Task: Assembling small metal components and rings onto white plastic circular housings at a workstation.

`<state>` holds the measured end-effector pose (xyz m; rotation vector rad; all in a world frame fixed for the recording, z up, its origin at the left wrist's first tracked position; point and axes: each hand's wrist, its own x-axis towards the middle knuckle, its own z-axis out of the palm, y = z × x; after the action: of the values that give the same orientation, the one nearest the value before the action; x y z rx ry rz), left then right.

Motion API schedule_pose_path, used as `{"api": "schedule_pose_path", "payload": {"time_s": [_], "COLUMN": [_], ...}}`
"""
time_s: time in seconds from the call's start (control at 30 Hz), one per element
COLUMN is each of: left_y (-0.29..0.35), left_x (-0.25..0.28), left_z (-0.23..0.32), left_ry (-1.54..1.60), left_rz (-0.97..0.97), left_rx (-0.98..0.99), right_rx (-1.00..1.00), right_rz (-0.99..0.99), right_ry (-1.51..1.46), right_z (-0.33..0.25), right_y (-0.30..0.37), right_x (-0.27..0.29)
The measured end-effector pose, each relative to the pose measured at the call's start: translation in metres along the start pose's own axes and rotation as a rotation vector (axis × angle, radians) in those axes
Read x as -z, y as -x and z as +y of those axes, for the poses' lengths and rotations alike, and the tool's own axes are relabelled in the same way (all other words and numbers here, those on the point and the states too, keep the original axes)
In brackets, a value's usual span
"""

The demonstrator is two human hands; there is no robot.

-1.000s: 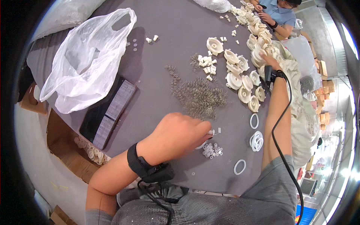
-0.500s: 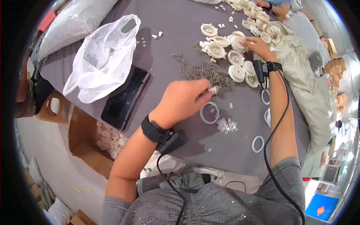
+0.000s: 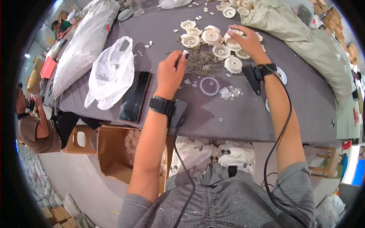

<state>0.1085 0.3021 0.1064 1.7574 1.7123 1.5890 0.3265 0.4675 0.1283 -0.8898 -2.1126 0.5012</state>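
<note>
My left hand (image 3: 171,74) is closed in a pinch on a small white plastic piece (image 3: 185,52), beside a heap of small metal springs (image 3: 205,62). My right hand (image 3: 249,43) reaches into a group of round cream plastic wheels (image 3: 211,37), thumb and forefinger curled at the edge of one wheel (image 3: 232,43); part of their grip is hidden. Nearer me lie a clear plastic ring (image 3: 209,86) and a cluster of small translucent washers (image 3: 230,93).
On the left are a white plastic bag (image 3: 110,74), a black phone (image 3: 135,97) and a stuffed white sack (image 3: 85,45). A large pale sack (image 3: 304,45) lies at right. Below the table edge stands a cardboard box (image 3: 114,155) of round parts. Another person (image 3: 38,125) sits at far left.
My left hand has moved from over the near side of the springs to their left, still pinching a small white piece. My right hand stays at the wheels. The whole view has shifted.
</note>
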Motion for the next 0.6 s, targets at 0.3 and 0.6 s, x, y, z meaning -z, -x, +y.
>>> {"api": "schedule_pose_path", "payload": {"time_s": [0.3, 0.6], "left_y": [0.014, 0.005], "left_x": [-0.017, -0.028], "left_z": [0.038, 0.063], "left_ry": [-0.144, 0.004], "left_rz": [-0.174, -0.582], "left_rx": [-0.385, -0.283], "right_rx": [-0.293, -0.347], "right_rz": [-0.216, -0.25], "right_ry": [-0.85, -1.062], "right_z": [-0.09, -0.073], "right_y": [0.105, 0.115], "right_x": [-0.002, 0.006]}}
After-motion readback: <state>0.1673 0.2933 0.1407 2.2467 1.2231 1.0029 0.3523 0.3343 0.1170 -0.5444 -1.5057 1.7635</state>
